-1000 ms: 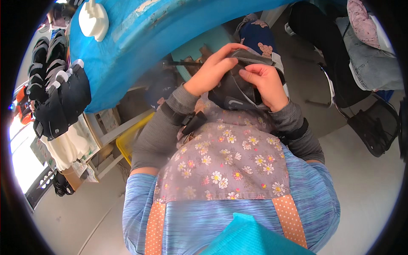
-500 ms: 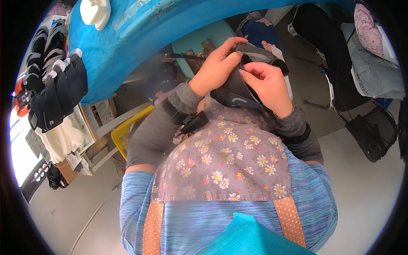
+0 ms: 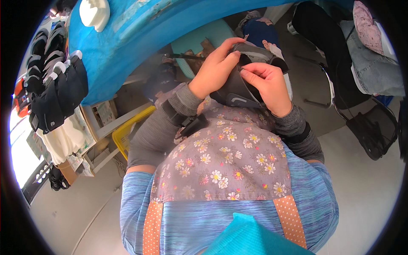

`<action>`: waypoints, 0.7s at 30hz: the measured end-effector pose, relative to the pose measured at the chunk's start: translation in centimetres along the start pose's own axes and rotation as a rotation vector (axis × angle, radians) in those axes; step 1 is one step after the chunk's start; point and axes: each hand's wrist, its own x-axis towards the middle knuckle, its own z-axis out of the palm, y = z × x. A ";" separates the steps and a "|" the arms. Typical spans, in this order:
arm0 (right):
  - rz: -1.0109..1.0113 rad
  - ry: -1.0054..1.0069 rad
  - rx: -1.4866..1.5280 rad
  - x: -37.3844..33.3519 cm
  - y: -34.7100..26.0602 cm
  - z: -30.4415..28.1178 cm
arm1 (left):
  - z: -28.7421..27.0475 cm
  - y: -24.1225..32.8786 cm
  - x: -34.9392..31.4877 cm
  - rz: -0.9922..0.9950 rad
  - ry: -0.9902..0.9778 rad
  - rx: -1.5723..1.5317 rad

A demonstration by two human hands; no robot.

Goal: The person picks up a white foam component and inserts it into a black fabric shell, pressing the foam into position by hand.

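Note:
A black shoe upper (image 3: 236,87) with a grey lining and a pale curved line on its side lies over my lap, at the far end of my flowered apron (image 3: 225,153). My left hand (image 3: 216,67) is closed on its far left edge, with the thumb on top and the forefinger stretched along the rim. My right hand (image 3: 268,85) pinches at the edge of the opening, thumb and forefinger together. Whether a thread or another small thing is between those fingertips is too small to tell.
A blue-covered table (image 3: 127,46) curves across the far side, with a white moulded form (image 3: 94,12) on it. Dark uppers (image 3: 59,95) hang in rows at left, above a yellow crate (image 3: 123,131). At right are a black chair (image 3: 369,131) and a person's dark-clothed leg (image 3: 323,55).
My right fingertips have shifted very slightly to the right along the upper's edge. My left hand and the upper have hardly moved.

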 end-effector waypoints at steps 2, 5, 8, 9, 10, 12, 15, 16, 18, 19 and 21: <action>-0.009 0.005 0.007 0.0 0.0 0.1 | 0.0 -0.1 0.2 0.028 0.001 0.027; -0.026 0.010 -0.030 -0.2 -0.2 0.2 | 0.0 -0.3 0.3 0.068 -0.009 0.009; -0.080 0.009 -0.148 -0.6 -1.0 0.4 | 0.0 -0.1 0.3 0.076 -0.024 0.036; -0.125 0.007 -0.225 -0.7 -1.2 0.5 | 0.0 -0.2 0.4 0.120 0.003 0.070; -0.125 0.005 -0.225 -0.7 -1.2 0.5 | 0.1 -0.2 0.4 0.165 0.031 0.104; -0.158 -0.012 -0.272 -0.7 -1.4 0.4 | 0.1 -0.4 0.2 0.180 0.058 0.160; -0.261 -0.004 -0.417 -0.8 -1.9 1.2 | -0.2 1.1 -0.1 0.126 0.062 0.274; -0.263 -0.003 -0.420 -0.7 -1.9 1.4 | -0.4 1.8 -0.2 0.058 0.040 0.333; -0.364 0.092 -0.506 -0.3 -1.7 1.7 | -0.5 2.2 -0.4 0.098 0.100 0.379; -0.391 0.099 -0.500 -0.2 -1.6 1.9 | -0.8 2.5 -0.5 0.165 0.184 0.490; -0.442 0.128 -0.492 0.1 -1.7 2.6 | -1.1 3.3 -1.3 0.260 0.264 0.631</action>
